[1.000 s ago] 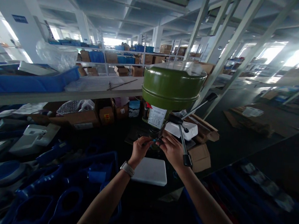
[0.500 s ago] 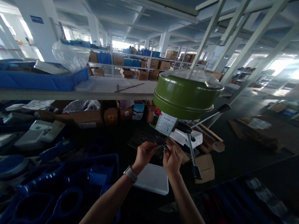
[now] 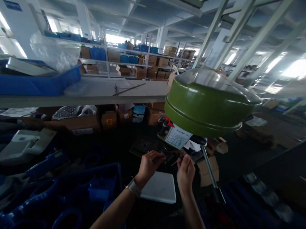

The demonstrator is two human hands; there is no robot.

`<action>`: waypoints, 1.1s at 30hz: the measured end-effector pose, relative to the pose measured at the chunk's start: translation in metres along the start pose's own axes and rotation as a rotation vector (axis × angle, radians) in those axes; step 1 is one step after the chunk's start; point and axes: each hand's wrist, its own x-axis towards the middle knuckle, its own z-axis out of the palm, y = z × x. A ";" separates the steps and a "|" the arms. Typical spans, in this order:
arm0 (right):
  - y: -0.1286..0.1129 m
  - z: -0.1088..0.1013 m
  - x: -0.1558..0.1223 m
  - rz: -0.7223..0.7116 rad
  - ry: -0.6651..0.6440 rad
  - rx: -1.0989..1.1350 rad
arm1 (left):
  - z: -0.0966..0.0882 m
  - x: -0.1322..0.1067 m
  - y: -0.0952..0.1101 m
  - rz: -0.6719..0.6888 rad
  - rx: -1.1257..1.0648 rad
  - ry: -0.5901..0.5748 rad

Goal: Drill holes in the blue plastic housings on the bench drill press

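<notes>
Both my hands are raised under a green round machine head (image 3: 206, 106) with a clear cover on top. My left hand (image 3: 147, 165), with a watch on the wrist, is closed in a pinch on a thin dark piece I cannot name. My right hand (image 3: 186, 171) is also closed, its fingertips pinched on something small just below the machine's white label (image 3: 177, 138). The two hands are a short gap apart. A white flat block (image 3: 160, 187) lies beneath them.
A lever with a black knob (image 3: 212, 179) slants down right of my right hand. Blue plastic parts (image 3: 45, 190) fill bins at lower left. A long shelf (image 3: 78, 95) with cardboard boxes (image 3: 108, 120) under it runs behind. White metal struts (image 3: 252, 37) rise on the right.
The view has moved closer and tilted, so the green head looks larger and further right. My hands have drawn slightly apart and sit lower in the picture, both still pinched.
</notes>
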 end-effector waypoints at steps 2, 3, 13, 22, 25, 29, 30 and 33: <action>0.000 -0.011 -0.001 -0.083 -0.038 -0.052 | -0.002 0.001 0.001 0.004 -0.024 -0.010; -0.001 -0.013 -0.002 -0.159 -0.053 -0.091 | -0.003 0.001 0.000 0.011 -0.027 -0.013; -0.009 0.002 0.010 -0.523 -0.024 -0.249 | -0.008 0.006 -0.008 -0.009 -0.059 -0.085; -0.026 0.012 -0.003 -0.483 0.046 -0.261 | -0.015 0.012 -0.008 0.044 0.017 -0.112; -0.032 0.015 -0.009 -0.462 0.078 -0.262 | -0.017 0.014 -0.008 0.059 0.023 -0.116; -0.031 0.014 -0.007 -0.391 0.167 -0.286 | -0.020 0.017 -0.007 0.084 0.059 -0.112; -0.031 0.013 -0.006 -0.386 0.177 -0.291 | -0.020 0.017 -0.007 0.083 0.063 -0.109; -0.034 0.014 -0.003 -0.406 0.179 -0.301 | -0.020 0.018 -0.007 0.061 0.061 -0.089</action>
